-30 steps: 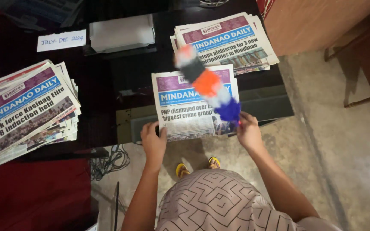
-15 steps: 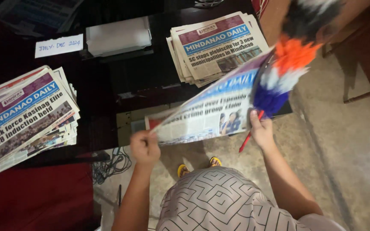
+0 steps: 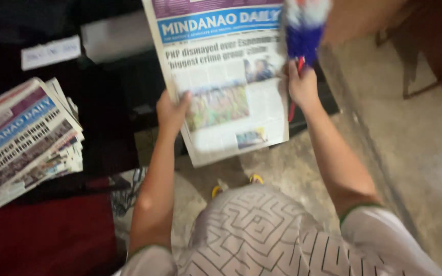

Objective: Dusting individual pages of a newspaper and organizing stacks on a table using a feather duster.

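A folded newspaper with a blue banner and colour photos is held up in front of me by both hands. My left hand grips its left edge. My right hand grips its right edge together with a feather duster, whose blue and white feathers rise above the fingers and whose thin red handle runs down past the palm. The paper's upper edge runs out of view at the top.
A thick stack of newspapers lies at the left on a dark table. A white paper label sits at the upper left. Bare concrete floor spreads to the right, with wooden furniture legs at the upper right.
Both hands have lifted the newspaper off the table and raised it upright and closer to me. The duster went up with the right hand.
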